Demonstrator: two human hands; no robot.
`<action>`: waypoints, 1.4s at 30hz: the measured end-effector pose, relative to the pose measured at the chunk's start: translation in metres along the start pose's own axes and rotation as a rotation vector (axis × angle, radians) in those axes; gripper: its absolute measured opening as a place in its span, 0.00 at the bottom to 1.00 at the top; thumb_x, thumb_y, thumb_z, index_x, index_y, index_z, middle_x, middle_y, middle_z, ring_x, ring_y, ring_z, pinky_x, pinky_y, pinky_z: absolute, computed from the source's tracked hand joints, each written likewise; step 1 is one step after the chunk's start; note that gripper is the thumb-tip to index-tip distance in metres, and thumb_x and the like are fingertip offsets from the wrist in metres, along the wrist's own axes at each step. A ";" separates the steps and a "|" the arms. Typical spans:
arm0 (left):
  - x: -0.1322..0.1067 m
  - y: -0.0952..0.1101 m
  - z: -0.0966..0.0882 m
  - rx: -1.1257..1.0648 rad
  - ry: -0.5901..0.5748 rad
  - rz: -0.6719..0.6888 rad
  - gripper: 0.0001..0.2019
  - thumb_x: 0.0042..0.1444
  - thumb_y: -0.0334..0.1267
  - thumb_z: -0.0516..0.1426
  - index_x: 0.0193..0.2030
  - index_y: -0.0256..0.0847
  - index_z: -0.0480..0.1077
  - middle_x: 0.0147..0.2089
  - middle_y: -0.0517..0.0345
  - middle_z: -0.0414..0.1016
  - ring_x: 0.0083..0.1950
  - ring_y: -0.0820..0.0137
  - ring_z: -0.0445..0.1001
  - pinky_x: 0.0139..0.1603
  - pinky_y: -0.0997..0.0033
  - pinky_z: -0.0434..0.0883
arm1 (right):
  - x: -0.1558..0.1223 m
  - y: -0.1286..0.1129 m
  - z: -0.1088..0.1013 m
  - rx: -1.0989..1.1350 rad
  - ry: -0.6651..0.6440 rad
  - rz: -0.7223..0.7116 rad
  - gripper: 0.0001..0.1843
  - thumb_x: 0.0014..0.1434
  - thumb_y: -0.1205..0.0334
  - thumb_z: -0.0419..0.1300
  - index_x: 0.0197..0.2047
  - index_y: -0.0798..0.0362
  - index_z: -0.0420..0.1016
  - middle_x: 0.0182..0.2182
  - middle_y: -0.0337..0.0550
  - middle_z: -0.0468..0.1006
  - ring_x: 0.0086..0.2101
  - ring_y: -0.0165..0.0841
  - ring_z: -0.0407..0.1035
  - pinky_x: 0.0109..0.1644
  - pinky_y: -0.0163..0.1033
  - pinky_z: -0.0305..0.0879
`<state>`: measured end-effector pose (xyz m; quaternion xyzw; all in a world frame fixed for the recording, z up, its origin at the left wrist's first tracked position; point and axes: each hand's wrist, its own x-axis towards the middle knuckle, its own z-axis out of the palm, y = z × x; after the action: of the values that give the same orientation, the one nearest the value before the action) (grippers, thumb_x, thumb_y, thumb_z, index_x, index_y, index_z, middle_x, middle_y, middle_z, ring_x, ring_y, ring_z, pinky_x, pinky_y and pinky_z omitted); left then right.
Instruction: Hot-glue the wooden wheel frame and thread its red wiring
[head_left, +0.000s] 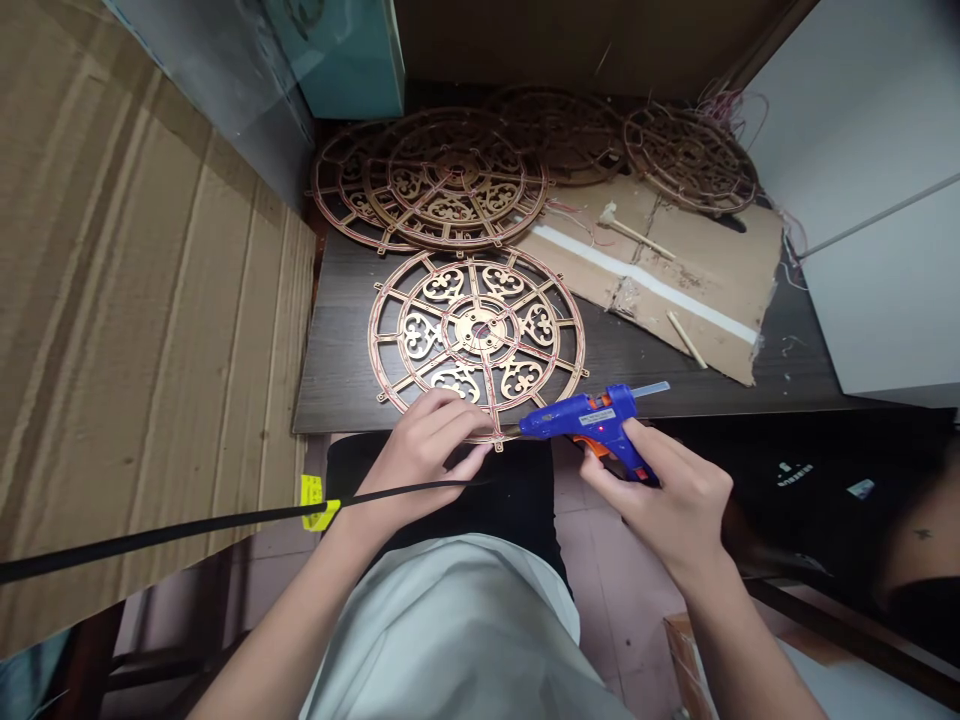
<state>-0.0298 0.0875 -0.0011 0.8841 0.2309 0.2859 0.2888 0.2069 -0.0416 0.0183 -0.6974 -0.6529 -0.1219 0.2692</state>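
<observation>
A blue hot glue gun with an orange trigger and a clear glue stick in its back is gripped by my right hand. Its nozzle points left, at the near rim of a round gold openwork frame. Thin reddish wire runs along the rings and spokes of this frame, which lies flat on the dark table. My left hand pinches the near rim just left of the nozzle, where small tabs stick out. Whether the nozzle touches the frame I cannot tell.
More round frames overlap at the back of the dark table, and another lies back right. Torn cardboard holds two pale sticks. A black cable with a yellow tag crosses at left, beside a cardboard wall.
</observation>
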 end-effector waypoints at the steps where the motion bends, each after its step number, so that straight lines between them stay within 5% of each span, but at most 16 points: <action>1: 0.000 0.000 0.000 0.001 0.001 0.002 0.11 0.62 0.27 0.59 0.49 0.42 0.72 0.43 0.56 0.77 0.47 0.65 0.70 0.50 0.63 0.70 | 0.000 0.000 0.000 0.000 -0.002 -0.007 0.07 0.55 0.66 0.63 0.39 0.53 0.77 0.22 0.32 0.69 0.21 0.24 0.60 0.29 0.31 0.62; 22: -0.002 0.000 -0.001 -0.032 0.045 -0.033 0.11 0.62 0.28 0.60 0.51 0.40 0.70 0.43 0.55 0.75 0.47 0.66 0.69 0.46 0.66 0.71 | -0.002 0.005 -0.001 -0.047 0.017 -0.034 0.11 0.53 0.66 0.65 0.42 0.52 0.77 0.21 0.31 0.66 0.20 0.24 0.59 0.27 0.32 0.61; 27: -0.004 -0.002 -0.004 -0.071 0.019 -0.045 0.13 0.62 0.29 0.60 0.52 0.42 0.70 0.45 0.55 0.75 0.49 0.66 0.70 0.50 0.65 0.70 | -0.003 0.010 -0.002 -0.006 0.018 0.017 0.13 0.54 0.59 0.68 0.41 0.53 0.75 0.24 0.35 0.73 0.21 0.26 0.63 0.28 0.33 0.64; 30: -0.006 -0.003 -0.007 -0.108 0.032 -0.061 0.13 0.61 0.31 0.62 0.52 0.43 0.69 0.47 0.54 0.75 0.50 0.65 0.71 0.52 0.63 0.70 | 0.000 0.016 -0.005 0.078 -0.024 0.164 0.15 0.53 0.53 0.70 0.38 0.54 0.76 0.22 0.35 0.73 0.20 0.27 0.64 0.28 0.33 0.64; 36: 0.000 -0.003 -0.013 -0.115 0.200 -0.084 0.07 0.63 0.31 0.58 0.46 0.43 0.70 0.45 0.53 0.75 0.50 0.62 0.72 0.54 0.58 0.68 | 0.023 0.077 -0.009 0.140 0.028 0.730 0.25 0.52 0.40 0.68 0.37 0.57 0.81 0.18 0.35 0.69 0.20 0.29 0.61 0.24 0.33 0.57; 42: 0.022 -0.005 -0.032 0.002 0.517 -0.157 0.03 0.63 0.32 0.59 0.41 0.45 0.73 0.43 0.55 0.76 0.47 0.62 0.74 0.52 0.57 0.70 | 0.051 0.169 -0.005 -0.139 0.118 0.810 0.31 0.58 0.39 0.59 0.38 0.63 0.81 0.23 0.50 0.75 0.27 0.41 0.69 0.32 0.41 0.61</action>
<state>-0.0355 0.1159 0.0259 0.7614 0.3651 0.4786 0.2408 0.3786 -0.0016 0.0123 -0.9062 -0.2994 -0.0900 0.2846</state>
